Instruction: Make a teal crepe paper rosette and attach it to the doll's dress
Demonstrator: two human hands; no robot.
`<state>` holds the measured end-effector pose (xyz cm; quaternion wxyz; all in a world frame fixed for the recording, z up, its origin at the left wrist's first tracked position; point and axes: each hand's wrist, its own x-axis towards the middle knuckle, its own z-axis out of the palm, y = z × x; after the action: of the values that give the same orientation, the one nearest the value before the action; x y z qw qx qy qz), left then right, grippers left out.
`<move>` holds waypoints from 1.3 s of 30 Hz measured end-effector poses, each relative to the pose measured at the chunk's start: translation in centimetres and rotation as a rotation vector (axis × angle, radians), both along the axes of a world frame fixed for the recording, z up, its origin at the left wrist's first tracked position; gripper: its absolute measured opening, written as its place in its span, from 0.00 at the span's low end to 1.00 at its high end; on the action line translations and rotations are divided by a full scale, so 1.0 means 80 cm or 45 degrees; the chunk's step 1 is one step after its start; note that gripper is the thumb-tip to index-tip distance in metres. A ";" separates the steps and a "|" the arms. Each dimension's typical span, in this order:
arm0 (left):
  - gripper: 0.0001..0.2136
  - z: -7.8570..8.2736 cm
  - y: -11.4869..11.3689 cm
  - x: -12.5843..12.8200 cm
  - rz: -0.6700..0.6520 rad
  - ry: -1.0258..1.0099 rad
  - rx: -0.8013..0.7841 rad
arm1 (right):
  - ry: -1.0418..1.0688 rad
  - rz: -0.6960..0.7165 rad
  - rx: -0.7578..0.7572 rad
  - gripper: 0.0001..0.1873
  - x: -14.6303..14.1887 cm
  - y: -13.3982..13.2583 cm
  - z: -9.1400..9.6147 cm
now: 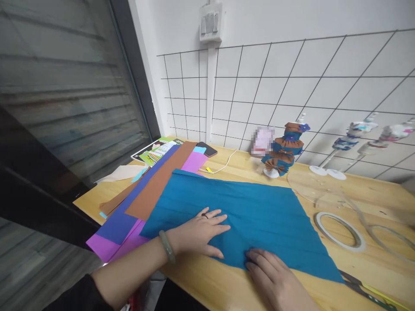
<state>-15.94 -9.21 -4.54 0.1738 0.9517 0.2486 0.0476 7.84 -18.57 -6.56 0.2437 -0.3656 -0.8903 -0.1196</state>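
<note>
Smoothing the blue sheet (266,211) flat on the table (223,280) looks to be the step in hand. Faint creases run along its length, so the next move probably calls for light, even pressure: one palm to anchor the sheet, the other to keep the near edge true without tearing or rucking it.

The left hand (201,231) lies palm down, its fingers spread and none of them curled round anything; they reach over the near half of the sheet, left of its middle, while the wrist crosses the near edge. The right hand (272,274) rests at that same edge, further right, its fingers drawn together and bent. Their tips are dark and blurred where they meet the sheet, so I cannot tell whether they pinch it or only press on it.

Most of the sheet spreads beyond both hands, towards the wall and off to the right. Its left side meets a brown strip (168,181); a tape ring (319,224) sits near its right side, and scissors (356,283) lie just beside the near right corner.
</note>
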 end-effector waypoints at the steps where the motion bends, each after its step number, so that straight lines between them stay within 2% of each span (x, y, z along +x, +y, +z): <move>1: 0.33 -0.003 0.003 -0.002 -0.014 0.015 -0.013 | -0.027 0.009 0.010 0.24 0.002 -0.001 0.000; 5: 0.34 -0.006 0.005 -0.008 -0.042 0.027 0.001 | -0.082 0.041 -0.028 0.22 0.004 -0.005 0.004; 10: 0.35 -0.004 -0.002 -0.009 -0.064 0.022 0.092 | 0.025 -0.100 -0.337 0.14 -0.009 0.002 0.023; 12: 0.35 -0.004 -0.004 -0.009 -0.069 0.023 0.136 | 0.026 -0.174 -0.410 0.16 -0.019 0.011 0.024; 14: 0.35 -0.005 -0.005 -0.008 -0.071 0.024 0.172 | 0.005 -0.262 -0.414 0.22 -0.028 0.021 0.016; 18: 0.35 -0.006 -0.005 -0.008 -0.078 0.045 0.205 | -0.024 -0.341 -0.372 0.33 -0.032 0.027 -0.019; 22: 0.35 -0.005 -0.005 -0.010 -0.076 0.064 0.217 | -0.113 -0.427 -0.240 0.38 -0.008 0.011 -0.042; 30: 0.34 -0.005 -0.005 -0.010 -0.080 0.080 0.211 | -0.180 -0.677 -0.127 0.45 0.057 -0.026 -0.056; 35: 0.34 -0.007 -0.004 -0.010 -0.079 0.051 0.251 | -0.173 -0.775 -0.147 0.44 0.094 -0.041 -0.072; 39: 0.34 -0.008 -0.004 -0.011 -0.087 0.051 0.249 | -0.179 -0.840 -0.214 0.44 0.102 -0.044 -0.073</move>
<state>-16.78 -9.49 -5.17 0.0765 0.9728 0.2134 0.0465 16.00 -22.08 -12.39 0.0993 -0.6433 -0.7456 -0.1431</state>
